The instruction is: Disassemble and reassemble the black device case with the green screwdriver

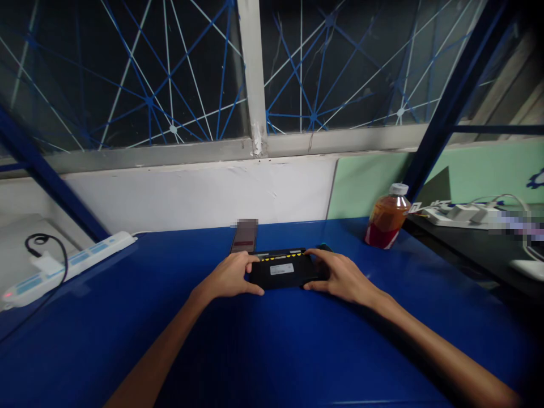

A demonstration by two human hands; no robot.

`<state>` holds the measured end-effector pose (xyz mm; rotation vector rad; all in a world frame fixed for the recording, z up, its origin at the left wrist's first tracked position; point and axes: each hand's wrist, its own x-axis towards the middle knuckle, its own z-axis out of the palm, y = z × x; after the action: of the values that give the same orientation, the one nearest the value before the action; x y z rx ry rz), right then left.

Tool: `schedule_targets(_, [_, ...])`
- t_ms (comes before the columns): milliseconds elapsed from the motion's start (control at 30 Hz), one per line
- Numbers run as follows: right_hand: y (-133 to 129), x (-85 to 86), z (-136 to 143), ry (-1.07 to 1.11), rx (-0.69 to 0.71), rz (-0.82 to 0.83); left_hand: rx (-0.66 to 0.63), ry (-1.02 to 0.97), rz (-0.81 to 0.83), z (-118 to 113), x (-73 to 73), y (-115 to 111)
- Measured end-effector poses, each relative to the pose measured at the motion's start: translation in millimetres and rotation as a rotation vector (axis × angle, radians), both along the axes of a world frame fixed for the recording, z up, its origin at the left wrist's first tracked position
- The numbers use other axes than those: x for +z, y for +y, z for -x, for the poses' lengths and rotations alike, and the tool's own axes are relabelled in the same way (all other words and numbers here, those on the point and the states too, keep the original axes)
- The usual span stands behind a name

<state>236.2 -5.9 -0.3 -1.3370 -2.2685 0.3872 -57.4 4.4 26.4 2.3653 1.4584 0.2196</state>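
Note:
A flat black device with a white label and a row of yellow marks along its far edge lies on the blue table, near the middle. My left hand grips its left end, fingers curled over the edge. My right hand grips its right end the same way. Both arms reach forward from the bottom of the view.
A dark upright object stands just behind the device. A bottle of orange liquid stands at the back right. A white power strip with a black cable lies at the left edge. Another power strip lies on the dark bench to the right.

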Motion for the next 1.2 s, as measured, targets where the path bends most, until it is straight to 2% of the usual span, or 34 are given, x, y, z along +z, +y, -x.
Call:
schedule_targets(367, [-1.0,5.8,-1.8,-0.028,-0.004,-0.006,0.004,-0.07,0.007,1.1,7.5,0.0])
schedule_targets(633, [-0.8,1.6,0.1,-0.034,0.004,-0.022,0.006,-0.036,0.02,3.1,2.7,3.3])
schedule_targets(1000, [-3.4,1.2,2.3,-0.063,0.026,-0.047,0.012,-0.035,0.026,3.6,4.4,3.0])
schedule_targets(1200, [-3.3,7.6,2.9,0.002,0.064,-0.066,0.004,-0.022,0.032,-1.0,2.4,2.0])
